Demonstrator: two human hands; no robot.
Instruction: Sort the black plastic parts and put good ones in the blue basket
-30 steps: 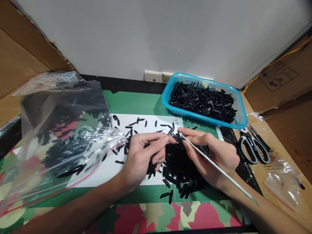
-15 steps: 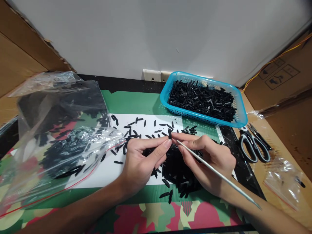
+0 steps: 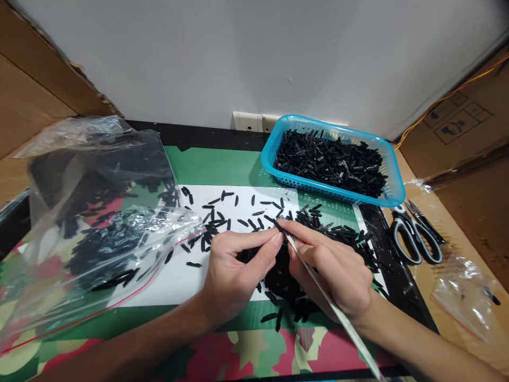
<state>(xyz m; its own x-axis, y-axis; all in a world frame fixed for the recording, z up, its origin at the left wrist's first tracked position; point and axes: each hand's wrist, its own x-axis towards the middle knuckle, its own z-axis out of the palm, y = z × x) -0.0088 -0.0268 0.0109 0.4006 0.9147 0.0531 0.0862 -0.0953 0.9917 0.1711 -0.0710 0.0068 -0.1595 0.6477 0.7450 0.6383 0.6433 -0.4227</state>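
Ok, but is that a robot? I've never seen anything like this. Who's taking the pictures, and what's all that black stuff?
No robot here, just a person's bare hands: the left hand and the right hand. The camera sits on the person's head, looking forward and down, so you see what they see.

The left hand pinches a small narrow black piece. The right hand holds a long, thin, pale stick, its tip close to that piece. Under the hands is a heap of similar black pieces, partly on a white sheet over a green patterned covering. More fill a blue plastic basket at the back, and more show through a clear plastic bag with a red strip on the left. Black-and-grey scissors lie on the right. What the pieces are, I can't tell.
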